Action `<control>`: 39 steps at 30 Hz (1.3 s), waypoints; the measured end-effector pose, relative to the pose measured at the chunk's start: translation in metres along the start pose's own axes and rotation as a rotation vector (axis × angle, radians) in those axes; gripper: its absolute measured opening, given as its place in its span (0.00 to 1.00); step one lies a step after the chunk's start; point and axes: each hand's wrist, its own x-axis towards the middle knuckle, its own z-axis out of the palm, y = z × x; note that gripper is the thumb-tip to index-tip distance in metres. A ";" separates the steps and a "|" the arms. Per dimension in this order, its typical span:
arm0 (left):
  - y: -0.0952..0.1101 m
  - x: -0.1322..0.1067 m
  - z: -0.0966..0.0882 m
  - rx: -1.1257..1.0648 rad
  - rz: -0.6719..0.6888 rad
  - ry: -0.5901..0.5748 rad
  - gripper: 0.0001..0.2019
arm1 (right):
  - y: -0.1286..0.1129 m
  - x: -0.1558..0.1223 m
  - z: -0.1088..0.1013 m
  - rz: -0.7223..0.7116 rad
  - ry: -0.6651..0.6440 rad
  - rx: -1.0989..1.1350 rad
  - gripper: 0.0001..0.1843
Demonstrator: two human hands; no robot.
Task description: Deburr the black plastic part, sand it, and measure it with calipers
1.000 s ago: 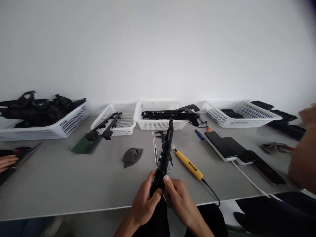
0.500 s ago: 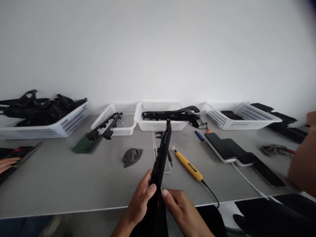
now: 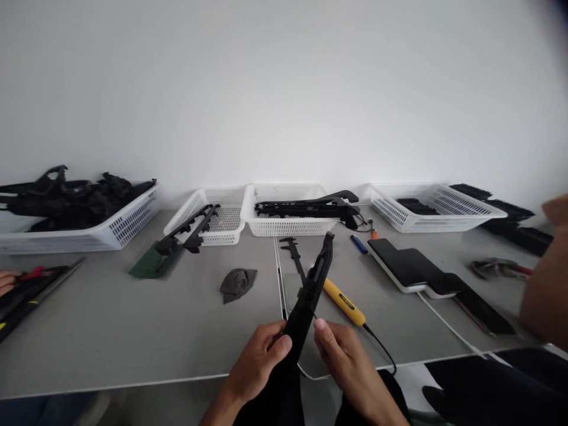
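Note:
My left hand is closed around a long black plastic part, which tilts up and away to the right above the table's front edge. My right hand is beside the part's right edge, its thumb and fingers pinched together. A thin dark tip shows between that thumb and the part, but I cannot make out what it belongs to. Behind the part lie a black caliper and a yellow pen-shaped power tool with a black cord. The part covers the yellow tool's front end.
White baskets along the wall hold black plastic parts. A crumpled grey cloth and a green piece lie to the left. Phone-like black devices lie right. A co-worker's hand is at far left, another person's arm at right.
The black part has tilted to the right and its far end has come lower, uncovering the caliper. My right hand has moved right and up along its edge.

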 end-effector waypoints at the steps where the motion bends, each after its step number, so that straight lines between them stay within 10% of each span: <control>1: 0.001 0.001 -0.001 0.024 0.021 0.001 0.27 | 0.000 0.001 -0.003 0.003 -0.002 -0.008 0.33; 9: -0.009 -0.001 -0.008 0.088 -0.016 -0.031 0.20 | -0.021 -0.002 -0.010 -0.004 -0.117 -0.109 0.35; 17: -0.009 -0.005 -0.005 0.120 -0.125 0.192 0.22 | -0.022 -0.013 0.010 0.028 -0.175 -0.128 0.35; 39: -0.004 -0.005 -0.002 0.164 -0.076 0.140 0.22 | -0.032 -0.006 -0.012 -0.051 -0.220 -0.345 0.35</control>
